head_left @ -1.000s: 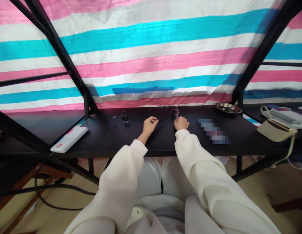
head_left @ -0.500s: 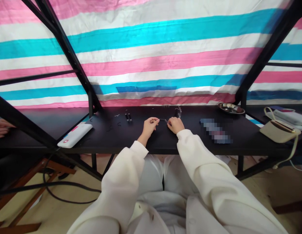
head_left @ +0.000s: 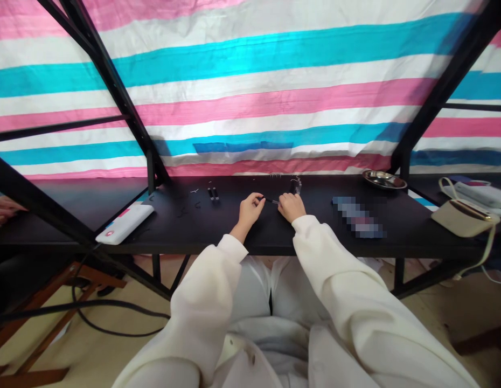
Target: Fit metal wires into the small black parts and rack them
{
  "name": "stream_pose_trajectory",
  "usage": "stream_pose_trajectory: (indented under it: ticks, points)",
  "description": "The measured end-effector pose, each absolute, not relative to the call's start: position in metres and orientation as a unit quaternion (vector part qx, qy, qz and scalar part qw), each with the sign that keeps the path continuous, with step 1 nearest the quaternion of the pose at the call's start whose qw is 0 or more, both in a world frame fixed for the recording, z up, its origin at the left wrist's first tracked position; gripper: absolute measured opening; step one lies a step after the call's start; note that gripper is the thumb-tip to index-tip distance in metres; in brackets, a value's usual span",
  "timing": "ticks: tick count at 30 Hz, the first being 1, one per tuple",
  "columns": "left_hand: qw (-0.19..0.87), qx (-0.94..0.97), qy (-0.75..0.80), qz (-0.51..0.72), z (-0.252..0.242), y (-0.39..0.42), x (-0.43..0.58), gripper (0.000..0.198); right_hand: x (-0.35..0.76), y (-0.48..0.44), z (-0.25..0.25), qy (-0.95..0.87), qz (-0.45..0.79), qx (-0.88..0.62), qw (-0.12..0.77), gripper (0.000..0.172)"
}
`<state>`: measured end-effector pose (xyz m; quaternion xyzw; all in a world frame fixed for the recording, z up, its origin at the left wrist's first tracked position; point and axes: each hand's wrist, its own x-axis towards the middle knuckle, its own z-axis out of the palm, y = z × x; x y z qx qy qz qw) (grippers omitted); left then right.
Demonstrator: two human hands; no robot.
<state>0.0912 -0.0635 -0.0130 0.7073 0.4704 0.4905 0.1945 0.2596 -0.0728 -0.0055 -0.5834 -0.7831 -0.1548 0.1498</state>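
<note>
My left hand (head_left: 249,209) and my right hand (head_left: 291,207) sit close together over the black tabletop (head_left: 396,237). A thin dark rod-like piece (head_left: 270,200) spans the gap between them. Its left end is pinched in my left fingers, and its right end appears to meet my right fingertips. Just beyond my right hand stands a small dark item with fine wire loops (head_left: 294,186). A pair of short black cylinders (head_left: 212,194) lies further left, with tiny wire bits (head_left: 194,190) near them. My white sleeves cover both forearms.
A steel dish (head_left: 384,180) stands at the table's back right, beside a pixel-blurred object (head_left: 357,216). A white power bank (head_left: 124,224) lies at the left front. A co-worker's hand (head_left: 3,211) shows at far left. Black frame struts and a striped tarp surround the table.
My right hand has moved left from the wire item toward my left hand, and the thin dark piece now lies between them. The view has shifted slightly.
</note>
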Motion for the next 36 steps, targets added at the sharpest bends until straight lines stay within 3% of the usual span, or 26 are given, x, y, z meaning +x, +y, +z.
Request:
stream_pose_trajectory:
  ticks: [11, 18, 21, 30, 36]
  points:
    - [0.209, 0.763, 0.427, 0.438, -0.016, -0.066, 0.094, 0.025, 0.260, -0.072, -0.006, -0.811, -0.164, -0.537, 0.165, 0.017]
    - [0.235, 0.732, 0.434, 0.470, -0.013, -0.067, 0.096, 0.038, 0.259, -0.070, -0.012, -0.819, -0.159, -0.482, 0.267, 0.020]
    - [0.276, 0.731, 0.427, 0.455, -0.014, -0.066, 0.097, 0.033, 0.257, -0.071, -0.015, -0.825, -0.160, -0.459, 0.288, 0.020]
    - [0.323, 0.725, 0.434, 0.426, -0.012, -0.067, 0.098, 0.028, 0.253, -0.077, -0.013, -0.826, -0.102, -0.491, 0.256, 0.018]
    - [0.218, 0.775, 0.478, 0.351, -0.014, -0.065, 0.096, 0.023, 0.253, -0.081, -0.010, -0.836, -0.021, -0.503, 0.220, 0.014]
